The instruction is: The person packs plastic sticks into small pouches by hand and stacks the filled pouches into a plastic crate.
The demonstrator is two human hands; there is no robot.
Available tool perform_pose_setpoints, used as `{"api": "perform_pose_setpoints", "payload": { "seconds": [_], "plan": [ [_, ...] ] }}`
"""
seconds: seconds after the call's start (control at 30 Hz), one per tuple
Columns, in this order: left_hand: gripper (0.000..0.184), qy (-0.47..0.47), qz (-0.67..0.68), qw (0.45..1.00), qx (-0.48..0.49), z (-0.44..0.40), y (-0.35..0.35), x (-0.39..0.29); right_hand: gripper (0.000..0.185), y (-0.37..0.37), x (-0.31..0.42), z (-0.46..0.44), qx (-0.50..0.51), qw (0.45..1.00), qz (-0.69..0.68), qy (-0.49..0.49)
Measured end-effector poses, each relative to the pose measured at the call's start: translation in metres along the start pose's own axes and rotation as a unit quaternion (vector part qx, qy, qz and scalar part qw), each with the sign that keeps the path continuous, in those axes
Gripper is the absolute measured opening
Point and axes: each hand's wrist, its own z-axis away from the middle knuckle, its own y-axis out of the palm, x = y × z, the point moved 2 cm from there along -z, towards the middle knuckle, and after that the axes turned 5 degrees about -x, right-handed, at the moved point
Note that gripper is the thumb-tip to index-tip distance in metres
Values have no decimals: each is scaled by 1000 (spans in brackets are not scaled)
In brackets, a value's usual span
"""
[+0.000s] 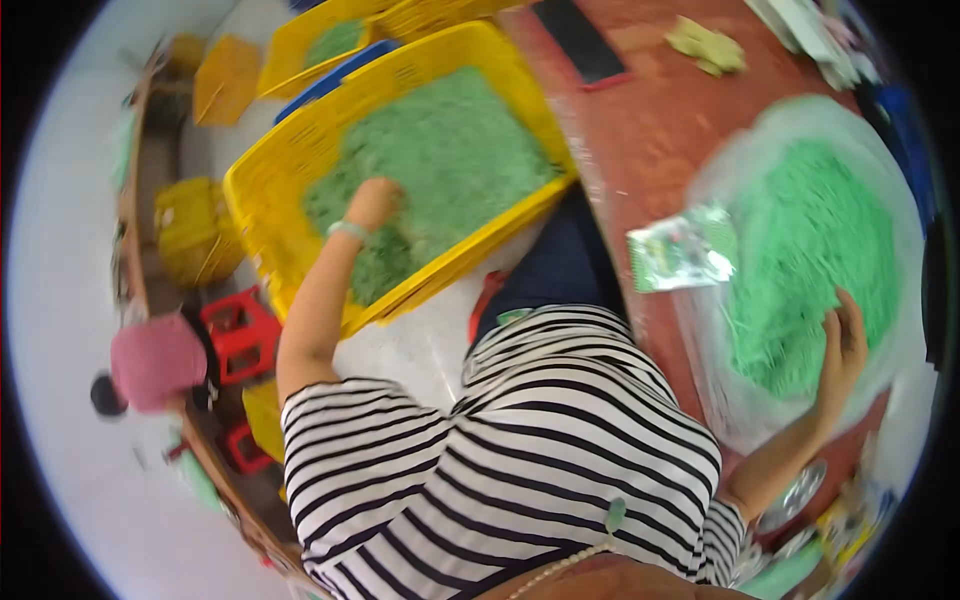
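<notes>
My left hand (376, 204), with a pale bangle at the wrist, is inside a large yellow crate (262, 245), over a heap of small green pieces (450, 140). Its fingers look curled closed, and blur hides what they hold, if anything. On the right, my right hand (846, 345) rests at the near edge of a mass of thin bright-green strands (815, 240). Its fingers are somewhat apart, with nothing visible in them. The strands lie in a clear plastic bag (705, 350). A shiny printed packet (682, 250) lies on the bag's left side.
The red table (645, 130) carries a dark phone-like slab (578, 42) and a crumpled yellow cloth (706, 45). More yellow crates (300, 45) stand behind. A red stool (240, 335) and a person in a pink top (160, 362) are at the left.
</notes>
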Motion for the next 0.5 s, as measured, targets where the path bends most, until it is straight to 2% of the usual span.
{"api": "perform_pose_setpoints", "payload": {
  "seconds": [0.07,0.13,0.2,0.27,0.33,0.37,0.43,0.5],
  "plan": [
    [20,-33,2,988,-151,-21,-31,-36,29,-7,2,9,-24,1000,15,2],
    [18,-7,48,963,-264,-45,-88,-121,27,-16,-1,15,-46,999,14,14],
    [15,62,165,938,-298,-59,-120,-203,26,-20,-5,20,-67,997,23,28],
    [17,121,269,916,-272,-68,-115,-272,25,-22,-12,22,-107,993,50,26],
    [20,168,317,916,-178,-77,-110,-332,22,-33,-34,26,-180,981,63,25],
    [24,151,358,909,-153,-82,-98,-352,22,-44,-46,28,-220,974,53,25],
    [26,176,290,932,-127,-96,-73,-368,20,-69,-48,38,-264,954,81,114],
    [25,171,316,927,-104,-98,-64,-375,19,-91,-80,50,-288,948,32,132]
  ]
}}
